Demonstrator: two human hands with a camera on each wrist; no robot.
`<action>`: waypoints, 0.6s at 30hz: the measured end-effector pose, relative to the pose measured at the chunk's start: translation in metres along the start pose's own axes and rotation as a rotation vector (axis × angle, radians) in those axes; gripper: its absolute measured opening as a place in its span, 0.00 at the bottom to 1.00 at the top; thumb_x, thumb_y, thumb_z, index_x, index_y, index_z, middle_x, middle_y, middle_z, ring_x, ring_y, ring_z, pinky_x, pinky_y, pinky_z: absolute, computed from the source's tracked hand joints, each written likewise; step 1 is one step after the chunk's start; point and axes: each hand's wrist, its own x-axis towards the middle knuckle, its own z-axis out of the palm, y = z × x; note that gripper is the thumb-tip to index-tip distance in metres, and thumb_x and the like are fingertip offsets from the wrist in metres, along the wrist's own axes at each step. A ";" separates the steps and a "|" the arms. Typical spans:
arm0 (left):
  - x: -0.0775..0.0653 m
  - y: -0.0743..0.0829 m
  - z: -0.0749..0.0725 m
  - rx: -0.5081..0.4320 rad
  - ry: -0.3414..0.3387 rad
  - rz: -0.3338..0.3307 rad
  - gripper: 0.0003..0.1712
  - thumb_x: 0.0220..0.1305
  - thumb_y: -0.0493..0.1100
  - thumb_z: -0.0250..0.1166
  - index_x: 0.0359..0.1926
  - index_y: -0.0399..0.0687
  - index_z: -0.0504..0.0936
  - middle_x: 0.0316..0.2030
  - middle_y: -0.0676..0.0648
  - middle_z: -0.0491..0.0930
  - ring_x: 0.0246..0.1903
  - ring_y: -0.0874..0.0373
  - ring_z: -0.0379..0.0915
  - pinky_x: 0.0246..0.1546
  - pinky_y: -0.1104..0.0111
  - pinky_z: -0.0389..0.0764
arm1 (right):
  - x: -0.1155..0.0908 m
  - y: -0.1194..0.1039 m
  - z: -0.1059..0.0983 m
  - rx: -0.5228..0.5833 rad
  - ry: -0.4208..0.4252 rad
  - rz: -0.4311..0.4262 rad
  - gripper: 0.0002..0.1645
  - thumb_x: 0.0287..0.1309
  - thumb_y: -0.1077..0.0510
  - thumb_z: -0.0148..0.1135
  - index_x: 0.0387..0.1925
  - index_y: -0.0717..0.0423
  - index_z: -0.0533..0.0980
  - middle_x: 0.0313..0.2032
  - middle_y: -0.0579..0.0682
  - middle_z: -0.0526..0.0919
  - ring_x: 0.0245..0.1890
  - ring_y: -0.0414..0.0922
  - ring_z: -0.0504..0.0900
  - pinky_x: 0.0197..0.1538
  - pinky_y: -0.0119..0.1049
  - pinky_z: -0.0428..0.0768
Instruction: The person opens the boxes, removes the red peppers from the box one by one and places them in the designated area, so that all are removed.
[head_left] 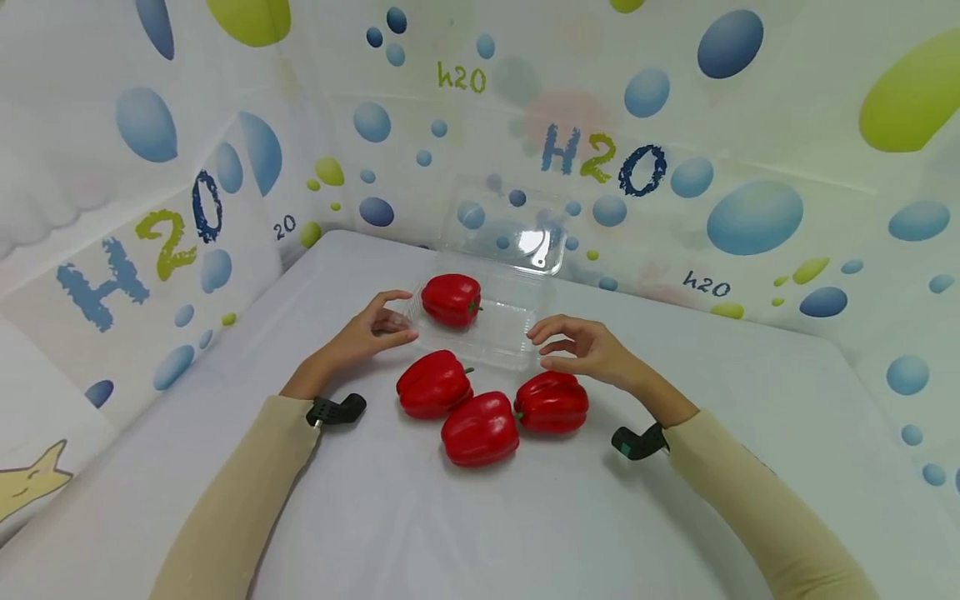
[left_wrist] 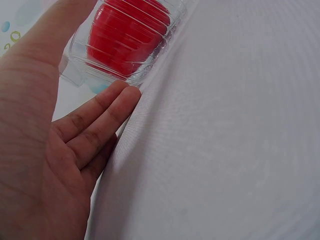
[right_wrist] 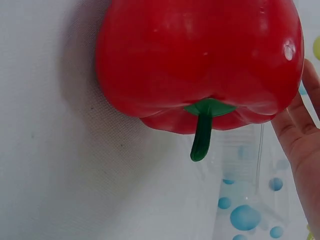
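A clear plastic clamshell container lies with its lid raised at the back. Inside its left part is a red bell pepper with a green stem. My left hand is at the container's left side, fingers extended; in the left wrist view two fingertips are right at its ribbed wall. At the right side my right hand has loosely bent fingers and holds nothing. Just in front of it sits a second bell pepper, which fills much of the right wrist view and partly hides that hand.
Two more red bell peppers, one on the left and one nearest me, lie before the container on the white-covered table. A white curtain with blue and green drops stands behind and to the left.
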 end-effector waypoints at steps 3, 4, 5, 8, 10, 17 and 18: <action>0.000 0.000 -0.002 -0.002 -0.004 -0.005 0.41 0.65 0.47 0.66 0.72 0.56 0.55 0.53 0.36 0.77 0.55 0.43 0.74 0.61 0.48 0.71 | 0.004 -0.002 0.001 -0.017 -0.015 0.007 0.18 0.56 0.71 0.64 0.49 0.62 0.77 0.51 0.45 0.80 0.56 0.44 0.76 0.55 0.51 0.79; 0.000 0.000 -0.001 -0.002 -0.004 -0.009 0.41 0.65 0.47 0.66 0.72 0.56 0.54 0.53 0.36 0.77 0.55 0.43 0.74 0.62 0.48 0.71 | 0.005 -0.002 0.001 -0.023 -0.017 0.013 0.18 0.56 0.72 0.64 0.49 0.61 0.77 0.51 0.46 0.80 0.55 0.44 0.77 0.55 0.52 0.79; 0.000 0.000 -0.001 -0.001 -0.003 -0.013 0.41 0.65 0.47 0.66 0.72 0.56 0.54 0.54 0.36 0.77 0.55 0.43 0.74 0.62 0.48 0.71 | 0.006 -0.003 0.000 -0.031 -0.019 0.020 0.19 0.55 0.73 0.64 0.49 0.61 0.77 0.51 0.47 0.80 0.55 0.44 0.77 0.55 0.53 0.79; -0.001 0.004 -0.001 -0.004 -0.001 -0.030 0.41 0.65 0.45 0.66 0.72 0.55 0.54 0.54 0.35 0.76 0.56 0.42 0.73 0.62 0.48 0.69 | 0.009 -0.005 -0.001 -0.050 -0.031 0.044 0.21 0.54 0.75 0.63 0.50 0.62 0.76 0.51 0.50 0.80 0.54 0.44 0.77 0.55 0.55 0.79; -0.003 0.010 -0.001 -0.002 -0.005 -0.037 0.40 0.65 0.44 0.65 0.72 0.52 0.54 0.54 0.33 0.76 0.56 0.41 0.72 0.63 0.47 0.69 | 0.011 -0.005 -0.002 -0.057 -0.043 0.065 0.21 0.54 0.75 0.63 0.51 0.64 0.75 0.51 0.51 0.79 0.53 0.44 0.78 0.55 0.54 0.79; -0.014 0.036 -0.001 0.010 -0.020 -0.040 0.39 0.66 0.41 0.64 0.72 0.46 0.54 0.54 0.31 0.75 0.55 0.39 0.73 0.62 0.47 0.70 | 0.020 -0.009 -0.005 -0.091 -0.091 0.113 0.21 0.55 0.71 0.65 0.51 0.67 0.74 0.50 0.55 0.79 0.52 0.66 0.73 0.53 0.42 0.82; -0.014 0.037 -0.001 0.012 -0.021 -0.043 0.39 0.66 0.41 0.64 0.72 0.46 0.54 0.54 0.31 0.75 0.55 0.39 0.73 0.62 0.48 0.71 | 0.021 -0.009 -0.005 -0.094 -0.099 0.119 0.21 0.55 0.72 0.65 0.51 0.67 0.74 0.50 0.58 0.79 0.52 0.67 0.73 0.53 0.41 0.82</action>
